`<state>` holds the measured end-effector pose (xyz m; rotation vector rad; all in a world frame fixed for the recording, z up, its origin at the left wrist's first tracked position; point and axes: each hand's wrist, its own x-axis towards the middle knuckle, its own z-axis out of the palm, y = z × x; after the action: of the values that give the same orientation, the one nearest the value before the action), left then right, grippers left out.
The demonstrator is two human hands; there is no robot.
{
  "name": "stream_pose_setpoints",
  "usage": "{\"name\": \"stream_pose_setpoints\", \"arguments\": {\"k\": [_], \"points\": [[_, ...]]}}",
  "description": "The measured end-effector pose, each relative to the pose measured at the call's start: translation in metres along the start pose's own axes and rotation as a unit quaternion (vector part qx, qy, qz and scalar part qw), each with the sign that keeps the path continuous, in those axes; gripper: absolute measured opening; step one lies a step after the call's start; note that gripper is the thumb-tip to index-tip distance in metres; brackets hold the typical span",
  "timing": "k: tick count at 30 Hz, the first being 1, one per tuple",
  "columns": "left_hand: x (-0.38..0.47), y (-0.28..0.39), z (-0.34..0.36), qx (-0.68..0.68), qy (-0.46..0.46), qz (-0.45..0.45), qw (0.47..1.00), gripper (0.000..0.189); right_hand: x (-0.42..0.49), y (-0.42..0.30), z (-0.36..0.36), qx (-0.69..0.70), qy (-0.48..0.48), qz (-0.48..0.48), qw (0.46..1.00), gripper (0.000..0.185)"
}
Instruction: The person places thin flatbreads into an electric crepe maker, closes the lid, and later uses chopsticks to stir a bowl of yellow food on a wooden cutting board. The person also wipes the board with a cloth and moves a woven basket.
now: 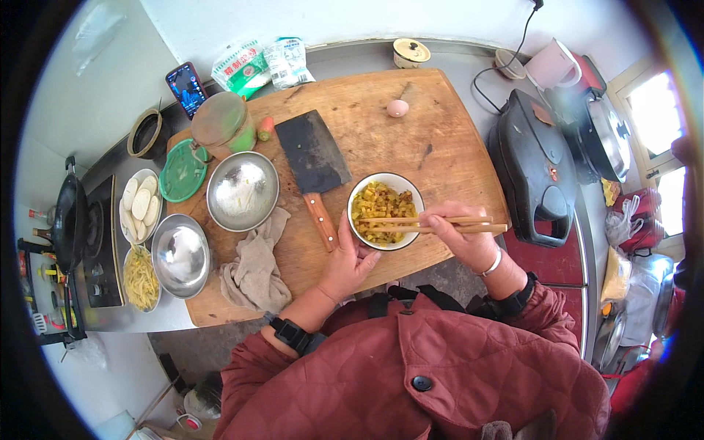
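My left hand point(347, 263) holds the near left side of a white bowl point(413, 193) with a dark rim. Diced yellow-brown food point(379, 204) fills much of the bowl. In my right hand point(463, 235) is a pair of wooden chopsticks point(404, 224), their tips in the food. The bowl stands at the near edge of a large wooden cutting board point(363, 126). Left of it lies a cleaver point(314, 157) with a dark blade and a wooden handle. Farther off on the board rests a brown egg point(397, 108).
Two metal bowls point(243, 191), a crumpled cloth point(257, 269), a lidded container point(223, 125) and a green lid point(183, 170) crowd the left. Beyond them are plates of white slices point(140, 203) and pale shreds point(141, 279). A black electric griddle point(531, 170) stands at right; a phone point(187, 88) leans behind.
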<state>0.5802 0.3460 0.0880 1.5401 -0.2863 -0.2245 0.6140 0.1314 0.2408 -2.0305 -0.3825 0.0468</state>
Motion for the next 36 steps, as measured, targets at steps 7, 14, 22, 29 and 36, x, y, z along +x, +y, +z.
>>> {"name": "stream_pose_setpoints", "arguments": {"k": [7, 14, 22, 29, 36], "points": [[0.000, 0.004, -0.001, -0.008, -0.002, 0.002, 1.000, 0.089, 0.006, -0.020, -0.040, -0.107, 0.022, -0.070, 0.992, 0.005], [0.000, 0.000, -0.001, -0.009, 0.002, 0.001, 1.000, 0.091, 0.007, -0.006, -0.017, -0.131, 0.012, -0.038, 0.991, 0.008], [0.000, -0.005, -0.001, 0.007, 0.006, -0.005, 1.000, 0.090, 0.002, -0.011, -0.035, 0.067, 0.051, 0.101, 0.991, 0.014], [-0.001, -0.009, 0.001, 0.010, 0.019, 0.006, 1.000, 0.091, -0.008, 0.024, -0.025, 0.119, 0.077, 0.197, 0.970, 0.016], [0.000, -0.008, 0.001, 0.023, 0.013, 0.007, 1.000, 0.091, -0.015, 0.048, -0.002, 0.237, 0.197, 0.212, 0.927, 0.017]]}}
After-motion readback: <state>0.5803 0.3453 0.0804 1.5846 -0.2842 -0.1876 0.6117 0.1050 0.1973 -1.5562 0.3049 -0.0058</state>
